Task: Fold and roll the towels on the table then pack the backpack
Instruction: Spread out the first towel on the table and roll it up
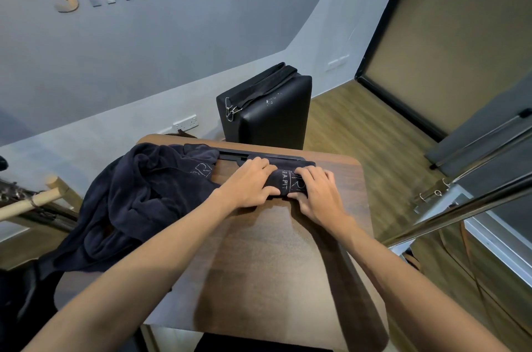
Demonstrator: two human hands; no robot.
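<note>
Near the far edge of the wood-grain table (259, 251) we see a dark, soft rolled towel (288, 181) with pale lettering. Our left hand (249, 184) and right hand (318, 196) both grip it, fingers curled over the tight roll. A heap of loose, plush navy towels (138, 196) spills over the table's left edge. Beyond the far edge stands a smooth black boxy case (270, 112) with a strap and metal clip.
</note>
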